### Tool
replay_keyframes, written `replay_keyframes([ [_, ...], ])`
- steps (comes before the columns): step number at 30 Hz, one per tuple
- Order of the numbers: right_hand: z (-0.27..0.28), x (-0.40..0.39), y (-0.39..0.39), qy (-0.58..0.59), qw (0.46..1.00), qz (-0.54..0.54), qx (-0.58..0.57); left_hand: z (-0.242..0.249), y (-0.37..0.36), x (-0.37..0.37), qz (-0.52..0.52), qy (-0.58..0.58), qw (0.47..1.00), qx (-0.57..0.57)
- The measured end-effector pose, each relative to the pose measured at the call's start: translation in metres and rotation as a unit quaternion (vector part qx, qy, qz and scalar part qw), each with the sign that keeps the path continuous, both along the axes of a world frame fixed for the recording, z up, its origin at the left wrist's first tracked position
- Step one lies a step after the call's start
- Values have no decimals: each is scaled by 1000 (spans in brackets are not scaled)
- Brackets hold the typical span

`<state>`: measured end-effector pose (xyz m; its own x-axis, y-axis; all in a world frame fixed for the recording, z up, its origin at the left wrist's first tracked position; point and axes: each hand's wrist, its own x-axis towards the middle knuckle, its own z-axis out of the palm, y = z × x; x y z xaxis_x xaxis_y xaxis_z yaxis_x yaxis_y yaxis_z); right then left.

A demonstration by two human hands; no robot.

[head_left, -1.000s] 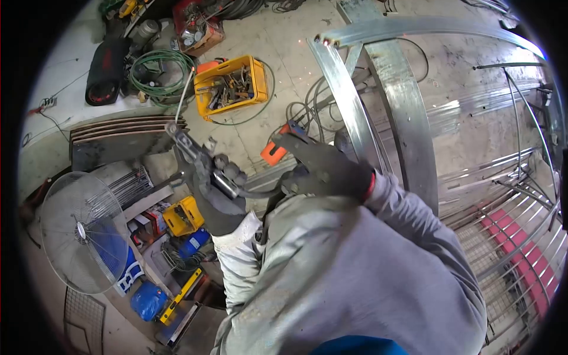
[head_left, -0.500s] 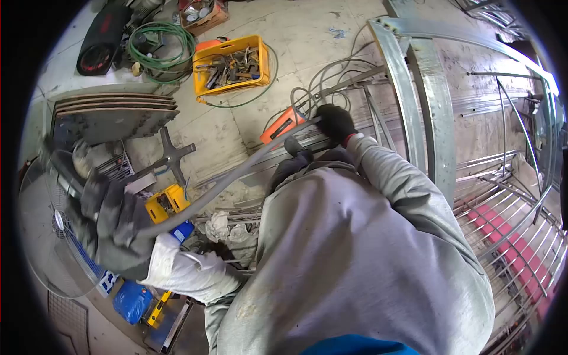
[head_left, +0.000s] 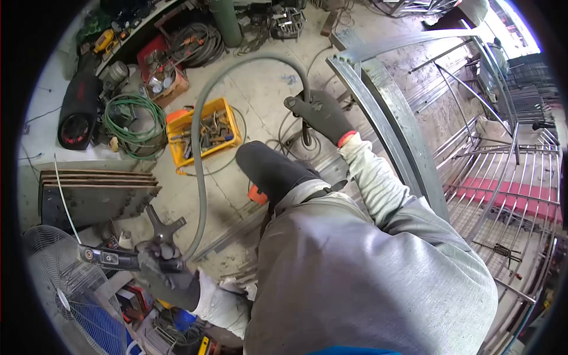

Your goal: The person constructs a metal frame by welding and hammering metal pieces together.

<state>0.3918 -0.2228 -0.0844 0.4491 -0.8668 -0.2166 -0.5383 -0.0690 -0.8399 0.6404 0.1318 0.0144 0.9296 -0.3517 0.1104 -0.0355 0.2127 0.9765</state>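
My left hand (head_left: 163, 275), in a dark glove at the lower left, is wrapped round the black handle of a torch-like tool (head_left: 106, 258). A thick grey hose (head_left: 202, 171) runs from near that hand, arches up over the floor and comes down to the right. My right hand (head_left: 319, 113), gloved with a red cuff edge, is closed round the hose near its other end, which hangs below the fingers. A thin white wire (head_left: 64, 198) rises from near the tool's far end.
A yellow crate (head_left: 234, 141) of tools lies on the floor beside a coiled green hose (head_left: 135, 125). At the left are a fan (head_left: 62, 299) and stacked plates (head_left: 97, 204). Steel beams (head_left: 393, 142) and a metal grille (head_left: 509, 195) stand at the right.
The hose has gone from nearly straight to a high arch. My left hand has moved lower and right, my right hand slightly left. The view has shifted, and a raised knee now shows.
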Motion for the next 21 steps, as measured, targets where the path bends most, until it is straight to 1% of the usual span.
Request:
replay_keyframes([
  [2,13,6,-5,-28,999,14,-24,-31,5,29,-107,18,993,-52],
  [3,11,8,-8,-49,997,6,-63,-28,-9,23,-110,18,992,-59],
  [4,10,11,-10,-70,993,0,-99,-25,-25,10,-38,-46,998,6],
  [5,14,12,-10,-31,991,22,-128,-25,-30,11,-4,-79,996,38],
  [6,13,14,-9,-30,991,19,-128,-25,-35,11,31,-109,991,72],
  [8,7,21,-8,9,985,38,-167,-29,-32,28,-91,-42,994,44],
  [9,6,26,-8,7,985,38,-166,-31,-35,32,-91,-43,994,45],
  [11,4,37,-8,13,986,76,-146,-35,-46,41,-117,68,990,45],
  [12,-1,44,-8,9,987,73,-143,-37,-49,47,-120,64,990,49],
  [14,-11,63,-16,-73,986,85,-125,-44,-65,61,-155,185,966,96],
  [15,-8,78,-21,-37,993,67,-85,-51,-82,65,-167,143,970,103],
  [16,-7,90,-27,-39,994,55,-81,-54,-102,69,-177,140,968,109],
  [18,-12,113,-49,-94,984,101,-113,-58,-156,78,-222,130,957,134],
  [19,-24,124,-64,-94,987,80,-106,-71,-186,81,-253,86,960,79],
  [20,-40,135,-80,-126,969,103,-187,-80,-220,87,-273,85,954,92],
  [21,-42,144,-95,-140,960,97,-220,-83,-254,93,-297,96,943,110],
])
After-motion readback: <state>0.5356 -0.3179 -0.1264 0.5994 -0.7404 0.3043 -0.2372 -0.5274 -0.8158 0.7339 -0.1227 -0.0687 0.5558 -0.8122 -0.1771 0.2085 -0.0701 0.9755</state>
